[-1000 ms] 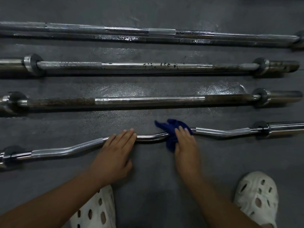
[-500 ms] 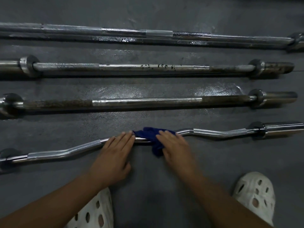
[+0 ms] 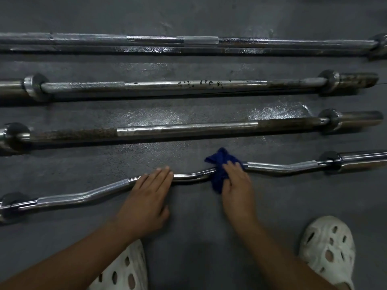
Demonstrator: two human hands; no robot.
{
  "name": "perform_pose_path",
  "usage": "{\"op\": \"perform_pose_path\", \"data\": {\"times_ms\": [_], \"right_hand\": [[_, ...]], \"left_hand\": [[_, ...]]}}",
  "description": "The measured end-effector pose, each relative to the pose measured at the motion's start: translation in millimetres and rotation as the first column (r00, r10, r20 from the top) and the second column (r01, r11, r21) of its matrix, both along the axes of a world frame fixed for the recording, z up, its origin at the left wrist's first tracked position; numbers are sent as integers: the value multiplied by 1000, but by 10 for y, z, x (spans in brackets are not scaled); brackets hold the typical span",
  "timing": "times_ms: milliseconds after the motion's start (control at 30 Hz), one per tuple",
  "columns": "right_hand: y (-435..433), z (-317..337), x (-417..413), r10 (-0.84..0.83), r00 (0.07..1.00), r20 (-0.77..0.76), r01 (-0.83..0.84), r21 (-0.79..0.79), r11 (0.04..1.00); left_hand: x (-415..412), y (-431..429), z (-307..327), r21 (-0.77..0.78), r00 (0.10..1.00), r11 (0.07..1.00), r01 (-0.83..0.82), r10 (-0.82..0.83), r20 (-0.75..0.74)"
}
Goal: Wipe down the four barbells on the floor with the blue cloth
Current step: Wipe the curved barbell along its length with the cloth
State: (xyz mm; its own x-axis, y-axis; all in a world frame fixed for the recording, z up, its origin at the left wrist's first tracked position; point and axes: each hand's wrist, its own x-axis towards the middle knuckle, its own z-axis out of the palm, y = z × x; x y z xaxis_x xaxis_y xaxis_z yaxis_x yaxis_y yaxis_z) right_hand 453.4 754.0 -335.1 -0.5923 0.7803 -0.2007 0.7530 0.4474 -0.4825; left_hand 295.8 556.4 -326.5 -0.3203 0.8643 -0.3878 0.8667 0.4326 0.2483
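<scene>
View from the head down onto a dark rubber floor (image 3: 209, 237) where four barbells lie side by side, running from 9 o'clock to 3 o'clock. The wiping is on the nearest one, a chrome EZ curl bar (image 3: 272, 167), at its middle bend, so at least this bar looks unfinished. Toward 12 o'clock lie a straight barbell with rusty knurling (image 3: 184, 129), a barbell flecked with dark spots (image 3: 167, 85) and a long barbell (image 3: 146, 39). Whether these three have been wiped cannot be told; their rust and specks suggest work is left, though the floor between them glistens as if damp. The blue cloth (image 3: 218, 164) sits bunched on the curl bar just toward 5 o'clock of the frame's centre. The right hand (image 3: 236, 185) covers it, fingers (image 3: 230, 165) bent over it and holding it against the shaft, thumb hidden. Cloth pokes out past the fingertips toward 11 o'clock and trails off the bar toward 6 o'clock. The left hand (image 3: 146, 197) rests flat on the bar at 9 o'clock of the cloth, fingers straight and together, gripping nothing, with bare chrome between. Two white perforated clogs (image 3: 328, 248) show at the bottom edge.
</scene>
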Motion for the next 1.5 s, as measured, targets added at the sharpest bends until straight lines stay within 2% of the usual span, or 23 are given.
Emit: {"op": "perform_pose_path", "data": {"times_ms": [100, 133, 167, 267, 300, 367, 433, 467, 567, 633, 700, 767, 800, 833, 933, 967, 1033, 1100, 1233, 1300, 1400, 1433, 1500], "right_hand": [[-138, -36, -48, 409, 911, -45, -406, 73, 911], [-10, -62, -6, 452, 891, -34, -447, 101, 889], [150, -75, 50, 402, 916, -12, -398, 110, 911], [284, -59, 157, -10, 999, 32, 8, 72, 997], [175, -39, 98, -27, 999, 38, 25, 69, 997], [-70, -25, -17, 170, 985, 25, -171, 83, 982], [-28, -84, 24, 406, 913, 25, -404, 175, 898], [129, -96, 78, 415, 909, 36, -414, 193, 890], [501, -135, 259, 155, 981, 115, -173, 165, 971], [326, -148, 181, 96, 984, 151, -121, 166, 979], [33, -124, 33, 230, 967, 113, -247, 171, 954], [-12, -103, 27, 430, 897, 103, -442, 221, 869], [117, -120, 78, 464, 879, 106, -476, 245, 845], [277, -129, 143, 424, 899, 112, -438, 259, 861], [433, -98, 213, 128, 979, 158, -153, 158, 975], [354, -86, 149, 116, 981, 153, -136, 126, 983], [196, -40, 62, 248, 962, 112, -260, 110, 959], [273, -38, 122, 364, 923, 121, -381, 186, 906], [485, -78, 269, 111, 978, 174, -143, 183, 973], [217, -59, 126, 205, 970, 132, -227, 179, 957], [41, -34, 50, 511, 854, 99, -521, 171, 837], [157, -7, 76, 527, 842, 112, -539, 170, 825], [430, 28, 162, 392, 903, 176, -418, 145, 897]], "left_hand": [[6, 23, 26, 2, 1000, 1000, -5, 5, -8], [-4, 17, 29, 2, 1000, 1000, -2, 2, -9], [-20, 4, 28, 3, 1000, 1000, -3, 3, -8], [-61, -22, 10, 7, 1000, 1000, -14, 14, -11], [-58, -15, 4, 3, 1000, 1000, -12, 12, -8], [-37, 7, 3, -1, 1000, 1000, -8, 8, 0], [-30, 22, 18, 6, 1000, 1000, -3, 3, -1], [-38, 18, 27, 8, 1000, 1000, -4, 4, 0], [-83, -30, 23, 16, 1000, 1000, -13, 13, -6], [-77, -32, 5, 2, 1000, 1000, -13, 13, -10], [-49, -4, 1, -7, 1000, 1000, -11, 11, 0], [-35, 24, 7, 4, 1000, 1000, -3, 3, 2], [-40, 20, 11, 10, 1000, 1000, -1, 1, -1], [-53, 4, 16, 15, 1000, 1000, -2, 3, -5], [-96, -49, -3, 13, 1000, 1000, -23, 23, -17], [-97, -51, -17, 5, 1000, 1000, -24, 24, -17], [-84, -46, -37, -3, 1000, 1000, -21, 21, -11], [-80, -33, -46, 0, 1000, 1000, -19, 19, -7], [-89, -26, -81, 12, 1000, 1000, -20, 20, -7], [-68, 11, -85, 7, 1000, 1000, -13, 13, -4], [-38, 78, -76, 15, 1000, 1000, 7, -7, -8], [-33, 92, -74, 17, 1000, 1000, 20, -20, -10], [-39, 101, -74, 27, 999, 999, 31, -31, -13]]}}
